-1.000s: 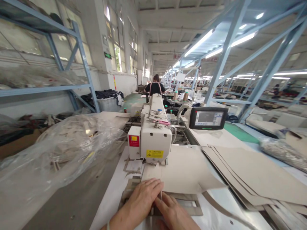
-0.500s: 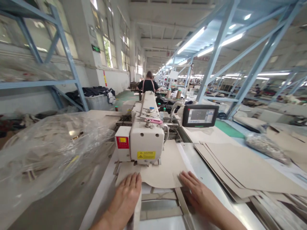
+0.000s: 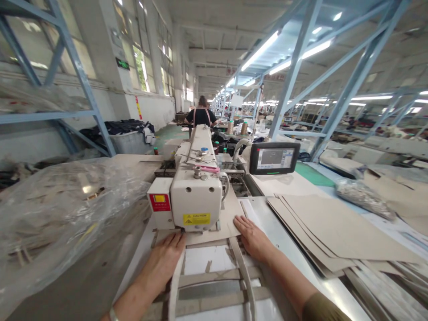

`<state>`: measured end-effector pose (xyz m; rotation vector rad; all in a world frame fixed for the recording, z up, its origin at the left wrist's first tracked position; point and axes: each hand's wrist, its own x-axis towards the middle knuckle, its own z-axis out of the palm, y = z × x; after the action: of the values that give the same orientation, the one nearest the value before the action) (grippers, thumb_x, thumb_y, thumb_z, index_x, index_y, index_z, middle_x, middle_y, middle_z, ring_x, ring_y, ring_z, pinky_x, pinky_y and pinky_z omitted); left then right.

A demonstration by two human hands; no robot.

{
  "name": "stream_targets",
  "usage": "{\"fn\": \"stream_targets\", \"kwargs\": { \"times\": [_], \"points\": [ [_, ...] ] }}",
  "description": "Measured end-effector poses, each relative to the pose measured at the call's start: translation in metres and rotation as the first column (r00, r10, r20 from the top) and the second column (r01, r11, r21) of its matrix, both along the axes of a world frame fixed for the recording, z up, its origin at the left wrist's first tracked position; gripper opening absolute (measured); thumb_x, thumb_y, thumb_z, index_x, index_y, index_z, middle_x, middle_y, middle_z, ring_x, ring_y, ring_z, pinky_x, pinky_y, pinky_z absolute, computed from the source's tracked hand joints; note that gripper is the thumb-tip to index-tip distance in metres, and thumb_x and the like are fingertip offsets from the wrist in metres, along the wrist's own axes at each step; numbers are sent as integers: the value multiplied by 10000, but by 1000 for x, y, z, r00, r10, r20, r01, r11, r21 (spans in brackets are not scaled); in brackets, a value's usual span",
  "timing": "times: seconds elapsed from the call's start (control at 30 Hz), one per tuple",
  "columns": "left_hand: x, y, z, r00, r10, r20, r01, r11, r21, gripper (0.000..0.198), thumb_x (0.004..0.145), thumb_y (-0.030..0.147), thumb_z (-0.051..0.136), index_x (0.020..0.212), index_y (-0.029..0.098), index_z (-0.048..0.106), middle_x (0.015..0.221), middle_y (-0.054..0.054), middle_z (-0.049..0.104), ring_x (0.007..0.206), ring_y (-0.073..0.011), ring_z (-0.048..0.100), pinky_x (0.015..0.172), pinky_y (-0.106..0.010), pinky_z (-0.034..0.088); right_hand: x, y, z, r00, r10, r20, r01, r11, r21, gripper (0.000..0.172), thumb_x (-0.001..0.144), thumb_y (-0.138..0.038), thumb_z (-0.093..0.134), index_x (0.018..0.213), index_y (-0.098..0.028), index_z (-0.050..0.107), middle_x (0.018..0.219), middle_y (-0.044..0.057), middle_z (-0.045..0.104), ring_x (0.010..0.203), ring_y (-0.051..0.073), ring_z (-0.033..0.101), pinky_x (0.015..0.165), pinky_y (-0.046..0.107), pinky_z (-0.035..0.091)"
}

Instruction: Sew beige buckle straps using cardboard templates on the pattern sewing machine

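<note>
A beige fabric panel (image 3: 230, 213) lies flat under the white head of a sewing machine (image 3: 197, 203). My left hand (image 3: 162, 257) rests palm down on the panel's left front part, its fingertips close under the machine head. At the panel's right edge, my right hand (image 3: 252, 238) lies flat with fingers stretched forward. Two beige straps run from the panel towards me: the left strap (image 3: 173, 287) passes beside my left hand, the right strap (image 3: 245, 272) lies between my hands. The needle area is hidden behind the machine head.
Right of the machine lie a stack of beige panels (image 3: 334, 223) and a control screen (image 3: 274, 158). Clear plastic sheeting (image 3: 76, 209) over beige pieces covers the left side. Blue shelf frames (image 3: 296, 76) rise on both sides. A person (image 3: 201, 117) sits ahead, back turned.
Both hands have moved forward, and the panel has slid further under the machine head with its straps following. More of the straps and the plate in front now shows.
</note>
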<state>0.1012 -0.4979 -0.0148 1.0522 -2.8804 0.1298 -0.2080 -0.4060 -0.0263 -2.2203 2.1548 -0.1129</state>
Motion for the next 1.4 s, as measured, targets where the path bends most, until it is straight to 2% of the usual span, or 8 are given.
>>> {"fn": "stream_targets", "kwargs": {
  "times": [0.1, 0.27, 0.43, 0.63, 0.87, 1.03, 1.2, 1.4],
  "points": [
    [4, -11, 4, 998, -46, -34, 49, 996, 80, 589, 830, -87, 362, 1312, 126, 624, 1321, -175, 651, 1244, -255, 612, 1051, -393, 521, -2, 3, 4, 1000, 14, 12, -15, 999, 34, 626, 931, -202, 445, 1526, -51, 328, 1588, 183, 275, 1488, 303, 219, 1221, 509, 250],
    [12, -16, -6, 989, -90, -117, 94, 995, 31, 696, 788, -108, 361, 1348, 220, 612, 1279, -145, 681, 1216, -278, 631, 1012, -418, 549, 5, 27, 13, 999, 33, -10, -33, 999, 44, 639, 988, -433, 451, 1561, -206, 281, 1623, 119, 188, 1504, 302, 151, 1222, 560, 193],
    [9, -16, -10, 993, -88, -79, 90, 996, 22, 678, 799, -95, 349, 1342, 204, 623, 1278, -177, 674, 1197, -311, 640, 1002, -456, 551, 21, 44, 21, 995, -87, -49, 90, 994, 64, 593, 1030, -426, 335, 1532, -111, 341, 1581, 129, 301, 1474, 282, 271, 1223, 488, 263],
    [2, -14, -3, 998, -52, 18, 51, 998, 46, 667, 803, -96, 339, 1338, 180, 628, 1286, -193, 667, 1209, -320, 632, 1012, -460, 543, 16, 38, 24, 976, -199, -89, 204, 978, 44, 571, 1004, -376, 410, 1515, -123, 381, 1567, 112, 347, 1481, 307, 254, 1221, 557, 221],
    [0, -11, 3, 995, -57, 80, 58, 998, -7, 672, 818, -92, 340, 1368, 192, 600, 1290, -183, 669, 1209, -306, 635, 1004, -439, 548, -17, 38, 20, 995, -104, 12, 104, 995, 5, 624, 973, -323, 451, 1551, -138, 306, 1551, 136, 396, 1500, 305, 198, 1212, 583, 218],
    [1, -13, -4, 997, -59, 50, 59, 998, 2, 668, 819, -95, 339, 1360, 192, 607, 1281, -174, 676, 1205, -306, 636, 1007, -454, 544, -1, 51, 24, 996, 15, 87, -15, 1000, 1, 589, 959, -316, 481, 1511, -130, 397, 1577, 136, 340, 1489, 293, 235, 1216, 531, 268],
    [2, -14, -7, 998, -62, 15, 62, 998, -8, 666, 812, -86, 347, 1342, 209, 621, 1252, -159, 692, 1177, -301, 653, 994, -451, 555, 27, 53, 24, 997, -77, -4, 77, 996, 43, 590, 981, -347, 435, 1502, -73, 397, 1558, 163, 353, 1453, 309, 321, 1207, 517, 302],
    [5, -16, -8, 996, -78, -45, 79, 996, 28, 650, 813, -79, 355, 1334, 201, 626, 1260, -164, 685, 1175, -301, 651, 1011, -454, 544, 32, 48, 18, 980, -148, -135, 141, 988, -60, 563, 981, -374, 448, 1431, -40, 492, 1500, 182, 452, 1402, 332, 415, 1193, 512, 335]
  ]
}}
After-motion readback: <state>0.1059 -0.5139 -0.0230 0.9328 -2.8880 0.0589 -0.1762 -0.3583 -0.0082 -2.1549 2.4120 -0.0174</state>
